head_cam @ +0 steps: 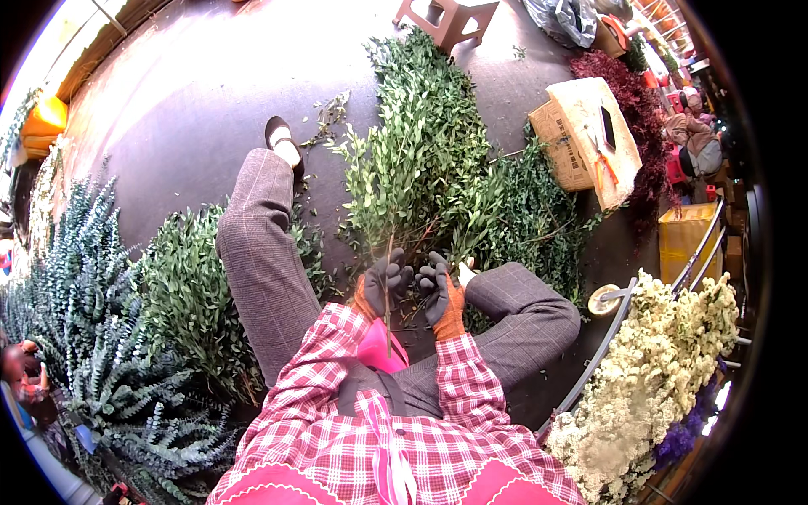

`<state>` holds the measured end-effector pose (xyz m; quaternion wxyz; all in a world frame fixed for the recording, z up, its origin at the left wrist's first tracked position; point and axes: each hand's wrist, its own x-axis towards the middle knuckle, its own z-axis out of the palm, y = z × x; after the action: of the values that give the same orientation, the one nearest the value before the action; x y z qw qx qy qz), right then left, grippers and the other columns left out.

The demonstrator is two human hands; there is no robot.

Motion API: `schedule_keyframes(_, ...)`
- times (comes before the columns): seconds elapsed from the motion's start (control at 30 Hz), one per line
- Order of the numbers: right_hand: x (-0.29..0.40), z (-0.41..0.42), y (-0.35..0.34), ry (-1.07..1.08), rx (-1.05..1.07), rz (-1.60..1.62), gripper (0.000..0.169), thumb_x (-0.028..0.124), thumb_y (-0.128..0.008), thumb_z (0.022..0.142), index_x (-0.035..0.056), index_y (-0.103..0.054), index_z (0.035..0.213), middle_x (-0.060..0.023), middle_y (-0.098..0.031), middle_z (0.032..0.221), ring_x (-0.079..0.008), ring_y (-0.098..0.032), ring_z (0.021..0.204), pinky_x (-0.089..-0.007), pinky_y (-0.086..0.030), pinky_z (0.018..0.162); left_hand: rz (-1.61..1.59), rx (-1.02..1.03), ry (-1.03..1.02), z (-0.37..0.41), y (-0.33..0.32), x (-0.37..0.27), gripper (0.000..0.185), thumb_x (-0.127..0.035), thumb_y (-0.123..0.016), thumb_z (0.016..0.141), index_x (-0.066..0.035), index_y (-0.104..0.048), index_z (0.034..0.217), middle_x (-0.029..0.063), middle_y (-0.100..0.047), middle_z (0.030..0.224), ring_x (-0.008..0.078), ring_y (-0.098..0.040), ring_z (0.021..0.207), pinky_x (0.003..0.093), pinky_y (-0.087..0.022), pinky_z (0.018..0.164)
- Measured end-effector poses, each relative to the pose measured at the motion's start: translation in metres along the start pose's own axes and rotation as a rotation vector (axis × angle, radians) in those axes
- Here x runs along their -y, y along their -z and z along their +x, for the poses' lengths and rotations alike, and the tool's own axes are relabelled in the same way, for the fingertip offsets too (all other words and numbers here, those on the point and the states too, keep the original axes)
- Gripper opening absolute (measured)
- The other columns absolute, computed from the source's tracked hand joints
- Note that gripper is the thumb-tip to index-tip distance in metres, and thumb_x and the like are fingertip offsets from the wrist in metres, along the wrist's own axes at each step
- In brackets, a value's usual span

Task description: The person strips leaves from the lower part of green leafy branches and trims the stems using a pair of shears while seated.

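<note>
My left hand, in a dark-coated glove with an orange cuff, is closed around the thin woody stem of a leafy green branch. The stem's cut end points down towards my lap. Close beside it is my right hand, gloved alike, with curled fingers facing the left hand; whether a stem lies within them is hidden. Beyond both hands a long heap of green leafy branches spreads over the floor between my feet. Darker foliage lies to its right.
A brown plastic stool stands at the far end. On the right, a fleecy pad on a cardboard box carries a phone and orange-handled cutters. Cream flowers flank me right, eucalyptus left.
</note>
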<state>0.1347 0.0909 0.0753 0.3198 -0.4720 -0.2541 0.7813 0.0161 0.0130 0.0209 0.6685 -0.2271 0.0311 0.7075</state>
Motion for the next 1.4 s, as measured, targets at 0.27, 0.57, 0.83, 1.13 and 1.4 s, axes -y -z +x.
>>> schedule_keyframes(0.27,0.0,0.011,-0.029,0.16,0.002,-0.586,0.026,0.013,-0.065,0.076,0.0033,-0.06,0.1,-0.0018,-0.063,0.084,-0.0086,-0.058,0.071,-0.0214,-0.047,0.06,0.459,-0.038,-0.111,0.002,-0.02,0.013,0.021,-0.027,-0.049,0.088,-0.01,-0.054,0.099,-0.0045,-0.048,0.068,0.0084,-0.045,0.056,0.0194,-0.042,0.053)
schedule_keyframes(0.57,0.038,-0.001,-0.076,-0.275,0.012,-0.556,0.032,0.024,-0.061,0.079,0.0003,-0.058,0.1,-0.003,-0.06,0.074,-0.0107,-0.056,0.057,-0.0228,-0.045,0.051,0.767,-0.224,-0.198,-0.002,-0.015,0.002,0.032,-0.031,-0.056,0.084,-0.008,-0.053,0.106,0.0025,-0.058,0.086,0.0116,-0.057,0.07,0.0243,-0.049,0.056)
schedule_keyframes(0.83,0.004,0.027,-0.012,-0.213,0.141,-0.166,0.026,0.016,-0.059,0.08,0.0033,-0.057,0.102,-0.0071,-0.06,0.075,-0.0165,-0.06,0.063,-0.0254,-0.049,0.053,1.122,-0.099,-0.356,-0.008,-0.039,0.014,0.049,-0.013,-0.067,0.076,-0.001,-0.043,0.117,0.0068,-0.06,0.098,0.0137,-0.058,0.09,0.0283,-0.047,0.079)
schedule_keyframes(1.13,0.002,0.025,-0.029,-0.32,-0.025,0.262,0.021,0.02,-0.06,0.083,0.001,-0.055,0.091,0.0051,-0.046,0.06,-0.0025,-0.04,0.044,-0.0143,-0.032,0.038,0.989,-0.345,-0.438,0.001,-0.022,0.011,0.042,-0.016,-0.063,0.08,-0.001,-0.048,0.116,0.0021,-0.057,0.086,0.0076,-0.054,0.072,0.0201,-0.046,0.061)
schedule_keyframes(1.4,-0.015,0.011,-0.031,0.115,-0.226,0.02,0.023,0.023,-0.058,0.084,0.0022,-0.057,0.094,0.0034,-0.047,0.063,-0.006,-0.049,0.054,-0.0193,-0.041,0.047,1.007,-0.398,-0.398,0.001,-0.032,0.011,0.046,-0.024,-0.062,0.081,-0.001,-0.045,0.118,-0.0004,-0.056,0.077,0.0064,-0.051,0.059,0.0177,-0.041,0.052)
